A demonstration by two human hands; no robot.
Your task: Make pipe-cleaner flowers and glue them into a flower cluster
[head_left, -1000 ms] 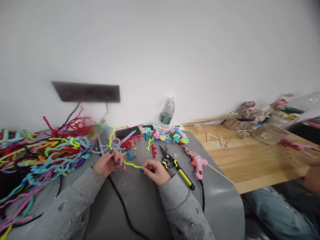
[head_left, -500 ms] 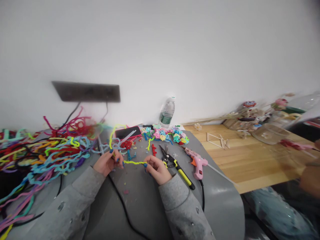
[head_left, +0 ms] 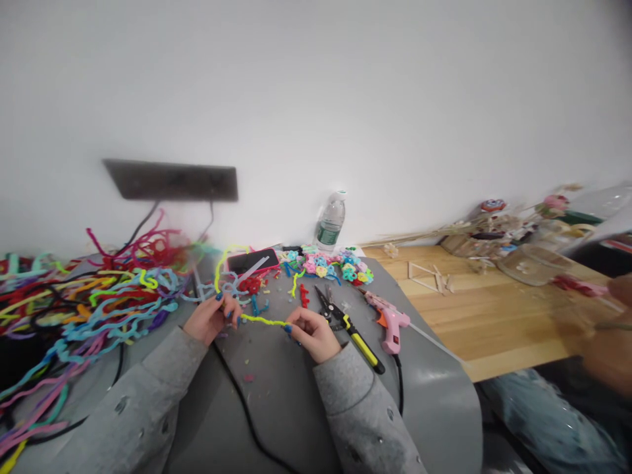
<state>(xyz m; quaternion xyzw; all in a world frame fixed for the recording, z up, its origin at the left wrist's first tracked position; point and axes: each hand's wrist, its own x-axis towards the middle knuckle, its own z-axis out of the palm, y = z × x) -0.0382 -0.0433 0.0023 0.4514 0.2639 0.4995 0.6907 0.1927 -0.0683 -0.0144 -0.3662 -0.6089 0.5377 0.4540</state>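
Observation:
A yellow-green pipe cleaner (head_left: 264, 320) stretches between my two hands above the grey table (head_left: 276, 408). My left hand (head_left: 212, 317) pinches it, and a loose length rises behind those fingers toward the phone (head_left: 253, 262). My right hand (head_left: 312, 333) grips the other end between thumb and fingers. Just right of my right hand lie yellow-and-black pliers (head_left: 350, 329), and past them a pink glue gun (head_left: 392, 322) with a clear glue stick in its back. A short red twisted piece (head_left: 303, 296) lies beyond my right fingertips.
Many coloured pipe cleaners (head_left: 113, 296) are heaped at the left. A water bottle (head_left: 331, 222) stands by the wall behind small pipe-cleaner flowers (head_left: 326, 264). A black cable (head_left: 241, 395) crosses the table. At right, another person's blurred hand (head_left: 609, 342) is near the wooden table (head_left: 474, 329).
Both hands keep their hold on the yellow-green pipe cleaner; my left hand has shifted very slightly left. At the right, the other person's hand has moved.

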